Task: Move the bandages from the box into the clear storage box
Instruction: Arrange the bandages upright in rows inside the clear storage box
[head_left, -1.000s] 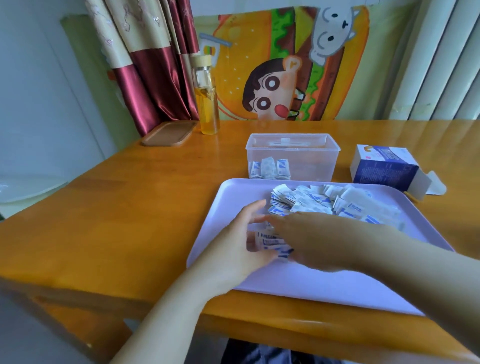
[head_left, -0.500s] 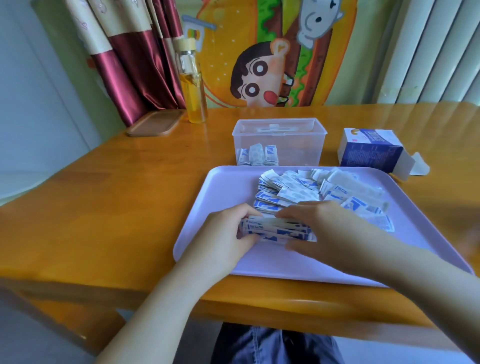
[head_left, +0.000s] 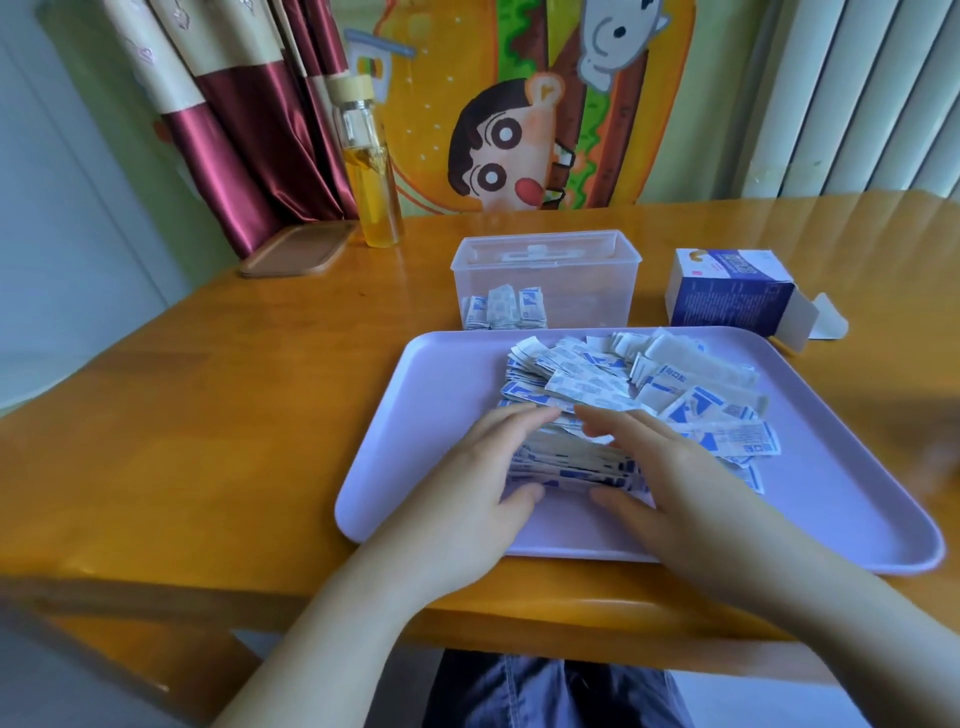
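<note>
A glossy orange-brown wooden tabletop (head_left: 218, 415) stands before a cartoon burger-print cloth (head_left: 519, 114), with maroon and beige curtains (head_left: 234, 130) to the left and pale vertical blinds (head_left: 857, 93) to the right. On the tabletop lies a lilac rectangular plastic tray (head_left: 831, 493), and on it a loose heap of white-and-blue wrapped bandages (head_left: 639, 379).

Half a second ago both hands gripped a bundle by its ends nearer the tray's front edge; now they sit slightly further in, against the heap. The left hand (head_left: 467, 488) and right hand (head_left: 675, 488) press a stacked bundle of bandages (head_left: 566, 462) from either side, fingers curled over its top with the fingertips nearly meeting, thumbs under the near edge, clamped on the stack.

Beyond the tray stands the clear lidless plastic storage box (head_left: 545, 280), a few bandages upright in its left end. To its right lies the blue and white cardboard box (head_left: 732, 296), its flap open. Far left stand a glass bottle of yellow liquid (head_left: 369, 182) and a flat brown wooden lid (head_left: 296, 252).
</note>
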